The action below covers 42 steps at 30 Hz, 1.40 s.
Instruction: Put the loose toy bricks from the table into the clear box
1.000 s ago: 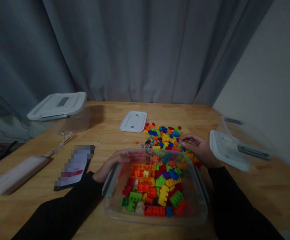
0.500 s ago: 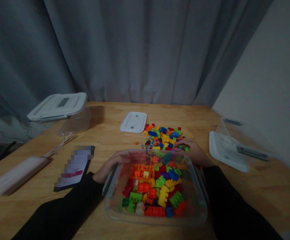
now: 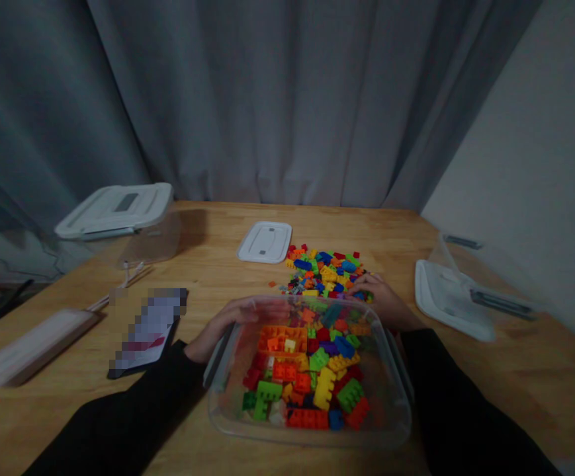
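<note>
This looks like a room in a home: a light wooden bench (image 3: 208, 228) stands in a corner, with a long grey curtain (image 3: 227, 106) hanging behind it and a plain pale wall (image 3: 530, 132) to its right, while loose plastic toy bricks (image 3: 324, 271) lie on top.

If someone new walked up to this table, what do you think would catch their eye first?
The bright plastic bricks would stand out first, heaped in the clear tub at the front of the wooden table. Just beyond the tub lies a loose pile of bricks, with the right hand at its edge. The left hand lies over the tub's near-left rim, and a white lid sits behind the pile's left side.
</note>
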### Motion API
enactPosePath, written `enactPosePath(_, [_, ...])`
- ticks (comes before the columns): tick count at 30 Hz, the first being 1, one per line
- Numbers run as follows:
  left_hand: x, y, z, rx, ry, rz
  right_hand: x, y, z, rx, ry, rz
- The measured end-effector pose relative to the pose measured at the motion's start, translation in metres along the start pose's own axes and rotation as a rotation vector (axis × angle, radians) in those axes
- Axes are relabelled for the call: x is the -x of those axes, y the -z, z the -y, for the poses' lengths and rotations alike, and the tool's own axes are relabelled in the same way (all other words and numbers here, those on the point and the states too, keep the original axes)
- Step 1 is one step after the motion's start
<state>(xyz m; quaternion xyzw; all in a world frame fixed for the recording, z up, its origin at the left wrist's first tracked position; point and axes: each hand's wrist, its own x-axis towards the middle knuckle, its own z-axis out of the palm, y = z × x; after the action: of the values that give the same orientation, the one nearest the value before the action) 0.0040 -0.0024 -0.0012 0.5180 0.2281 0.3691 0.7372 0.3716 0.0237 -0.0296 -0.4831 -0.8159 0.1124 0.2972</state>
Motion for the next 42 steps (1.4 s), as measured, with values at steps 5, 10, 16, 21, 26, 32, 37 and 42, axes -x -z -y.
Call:
enactPosePath(5, [0.0,0.0,-0.001,-0.007,-0.003,0.024,0.0,-0.001,-0.003,-0.004,0.01,-0.021])
enactPosePath(10, [0.001,-0.003,-0.003,0.005,0.014,-0.013,0.0,0.0,-0.002,-0.032,-0.028,-0.006])
enactPosePath(16, [0.001,-0.004,-0.003,0.009,0.008,-0.02,-0.002,0.0,-0.001,-0.056,-0.034,-0.009])
enactPosePath(21, [0.001,0.001,-0.001,-0.01,0.01,0.007,-0.002,0.002,0.003,-0.102,-0.05,-0.068])
enactPosePath(26, [0.001,0.0,-0.001,-0.003,0.0,0.024,-0.002,0.008,0.012,-0.233,-0.118,-0.172])
enactPosePath(32, [0.0,-0.003,-0.003,0.001,-0.006,0.027,-0.001,0.013,0.017,-0.551,-0.203,-0.184])
enactPosePath(37, [0.001,0.0,-0.001,0.021,0.013,0.008,0.002,0.013,0.017,-0.64,-0.156,-0.127])
enactPosePath(42, [0.0,-0.002,-0.002,0.016,-0.001,0.007,0.001,0.014,0.031,-0.69,-0.113,-0.011])
